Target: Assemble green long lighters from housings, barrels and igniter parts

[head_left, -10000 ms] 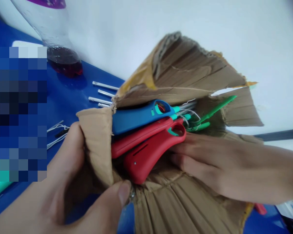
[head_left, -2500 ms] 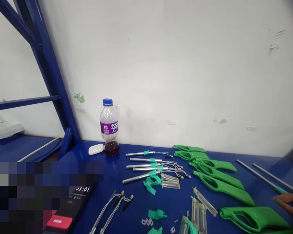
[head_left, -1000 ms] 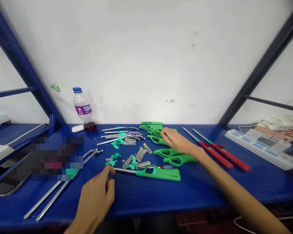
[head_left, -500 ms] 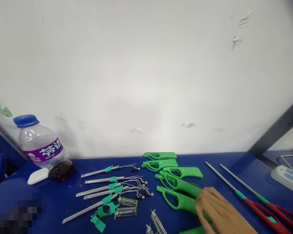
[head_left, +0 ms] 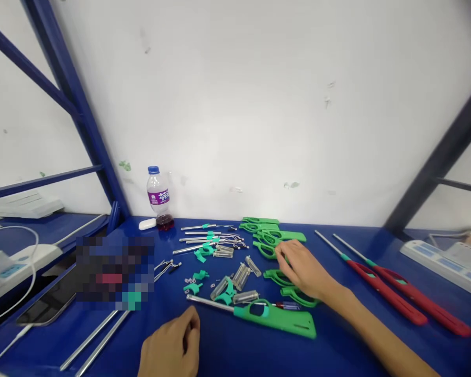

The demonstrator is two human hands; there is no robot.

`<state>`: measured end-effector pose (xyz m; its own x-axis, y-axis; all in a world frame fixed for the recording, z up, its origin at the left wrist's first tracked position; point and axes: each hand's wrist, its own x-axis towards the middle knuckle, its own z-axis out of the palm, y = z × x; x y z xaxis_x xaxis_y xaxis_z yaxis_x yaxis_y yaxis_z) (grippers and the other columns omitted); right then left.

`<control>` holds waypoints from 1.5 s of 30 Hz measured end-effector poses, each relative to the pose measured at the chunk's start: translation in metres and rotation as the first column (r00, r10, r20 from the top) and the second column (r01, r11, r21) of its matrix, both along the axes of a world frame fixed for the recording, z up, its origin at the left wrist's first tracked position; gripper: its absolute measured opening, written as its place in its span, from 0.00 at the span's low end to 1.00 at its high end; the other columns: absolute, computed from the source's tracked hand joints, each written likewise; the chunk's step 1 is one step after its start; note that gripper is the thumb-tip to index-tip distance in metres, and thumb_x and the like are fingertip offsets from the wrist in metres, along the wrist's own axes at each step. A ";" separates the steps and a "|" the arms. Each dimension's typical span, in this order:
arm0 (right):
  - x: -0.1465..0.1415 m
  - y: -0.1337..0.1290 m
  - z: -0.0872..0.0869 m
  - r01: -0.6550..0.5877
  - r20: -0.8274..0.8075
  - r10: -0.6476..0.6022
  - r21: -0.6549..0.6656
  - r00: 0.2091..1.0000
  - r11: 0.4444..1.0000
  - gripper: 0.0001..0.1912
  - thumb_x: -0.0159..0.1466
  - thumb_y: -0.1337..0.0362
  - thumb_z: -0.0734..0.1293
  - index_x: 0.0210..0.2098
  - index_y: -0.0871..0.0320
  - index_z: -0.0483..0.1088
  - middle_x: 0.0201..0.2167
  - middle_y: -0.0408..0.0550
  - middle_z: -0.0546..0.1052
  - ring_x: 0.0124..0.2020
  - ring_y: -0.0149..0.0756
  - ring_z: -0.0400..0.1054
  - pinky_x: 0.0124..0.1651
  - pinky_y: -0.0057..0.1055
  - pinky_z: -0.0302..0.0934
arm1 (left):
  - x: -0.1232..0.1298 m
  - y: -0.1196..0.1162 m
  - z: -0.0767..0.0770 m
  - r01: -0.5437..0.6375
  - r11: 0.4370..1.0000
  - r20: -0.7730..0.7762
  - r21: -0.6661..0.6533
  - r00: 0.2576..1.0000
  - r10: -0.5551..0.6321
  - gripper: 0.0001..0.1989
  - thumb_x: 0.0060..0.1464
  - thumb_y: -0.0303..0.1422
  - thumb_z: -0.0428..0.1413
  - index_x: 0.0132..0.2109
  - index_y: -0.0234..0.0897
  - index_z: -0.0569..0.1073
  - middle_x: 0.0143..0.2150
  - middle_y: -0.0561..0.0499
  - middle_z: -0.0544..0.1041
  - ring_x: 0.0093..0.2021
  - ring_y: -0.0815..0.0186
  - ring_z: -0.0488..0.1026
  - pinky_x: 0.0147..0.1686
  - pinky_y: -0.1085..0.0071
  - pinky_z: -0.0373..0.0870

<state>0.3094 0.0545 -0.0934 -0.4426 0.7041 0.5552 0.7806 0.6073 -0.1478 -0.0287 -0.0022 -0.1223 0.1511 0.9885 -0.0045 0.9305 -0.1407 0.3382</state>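
My right hand (head_left: 304, 269) reaches over the green lighter shells, its fingers closed at the handle end of one green lighter shell (head_left: 264, 248). Its fingertips are partly hidden. Low in the head view, my left hand (head_left: 170, 345) rests near the table's front with fingers curled in and nothing visible in them. Between the hands lies a green lighter (head_left: 282, 319) with a metal tube, fully assembled in look. Beyond it are clear fuel tanks (head_left: 241, 277), teal trigger pieces (head_left: 192, 288) and a screwdriver (head_left: 288, 305). Several metal lighter tubes with wires (head_left: 198, 247) lie behind.
Two red lighters (head_left: 392, 293) lie at right, beside a white power strip (head_left: 443, 267). A bottle (head_left: 158, 193) and a white case (head_left: 147, 224) stand at the back left. A phone (head_left: 49, 298), a cable and more metal tubes (head_left: 90, 343) are at left on the blue table (head_left: 227, 361).
The view has pulled back and shows more of the table. My left hand has come into view. My right hand stays at the green shells.
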 end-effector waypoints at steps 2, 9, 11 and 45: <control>0.005 0.002 -0.001 0.019 -0.003 -0.019 0.011 1.000 1.000 0.11 0.77 0.69 0.53 0.37 0.54 0.58 0.31 0.45 0.69 0.31 0.43 0.63 0.40 0.38 0.57 | 0.004 0.002 0.006 -0.001 1.000 -0.072 0.022 0.997 0.002 0.17 0.67 0.24 0.41 0.36 0.42 0.72 0.30 0.55 0.79 0.35 0.62 0.79 0.34 0.68 0.59; 0.021 0.008 -0.003 0.144 -0.006 -0.144 0.092 0.990 0.985 0.09 0.73 0.69 0.57 0.35 0.54 0.59 0.28 0.43 0.69 0.29 0.42 0.64 0.36 0.36 0.56 | 0.017 0.003 0.013 0.039 0.995 -0.219 0.097 0.976 -0.017 0.18 0.69 0.27 0.42 0.53 0.34 0.76 0.37 0.40 0.83 0.41 0.47 0.82 0.36 0.62 0.63; 0.023 0.010 -0.005 0.171 -0.010 -0.171 0.102 0.985 0.980 0.10 0.74 0.69 0.58 0.35 0.54 0.60 0.27 0.41 0.68 0.28 0.39 0.64 0.35 0.33 0.56 | 0.019 0.005 0.012 0.056 0.994 -0.238 0.097 0.971 -0.032 0.19 0.69 0.26 0.42 0.56 0.33 0.75 0.37 0.40 0.83 0.40 0.47 0.82 0.36 0.62 0.65; 0.044 0.013 0.002 0.071 -0.275 -0.077 -0.030 0.958 0.997 0.15 0.81 0.52 0.60 0.41 0.53 0.65 0.30 0.44 0.75 0.31 0.40 0.71 0.40 0.32 0.60 | 0.098 0.011 -0.004 0.663 0.418 -0.212 0.621 0.655 -0.725 0.20 0.69 0.31 0.55 0.66 0.37 0.69 0.61 0.43 0.76 0.60 0.46 0.67 0.57 0.45 0.64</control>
